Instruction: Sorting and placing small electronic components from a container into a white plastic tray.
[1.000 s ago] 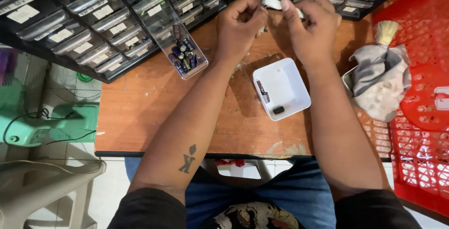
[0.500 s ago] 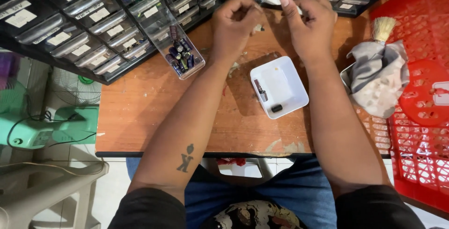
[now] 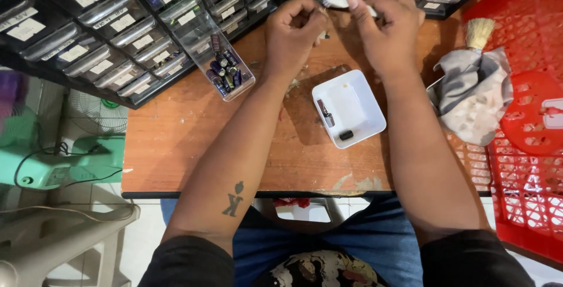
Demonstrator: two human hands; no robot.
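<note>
My left hand (image 3: 293, 32) and my right hand (image 3: 387, 26) are raised together over the far part of the wooden table (image 3: 193, 146). The right hand's fingers pinch a small white object (image 3: 337, 0). The left hand's fingers are curled close to it, pinching something tiny that I cannot make out. Below the hands sits a white square tray (image 3: 366, 114) holding a small metal part (image 3: 324, 112) and a small black part (image 3: 346, 135).
Black cabinets of small clear drawers (image 3: 105, 35) line the back. One drawer (image 3: 226, 70) is pulled out, filled with blue capacitors. A grey cloth (image 3: 472, 93) and a brush (image 3: 480, 32) lie right of the tray. Red plastic baskets (image 3: 528, 164) stand at the right edge.
Both hands stay together at the same spot; the fingers have shifted slightly around the small white object. The view has tilted a little.
</note>
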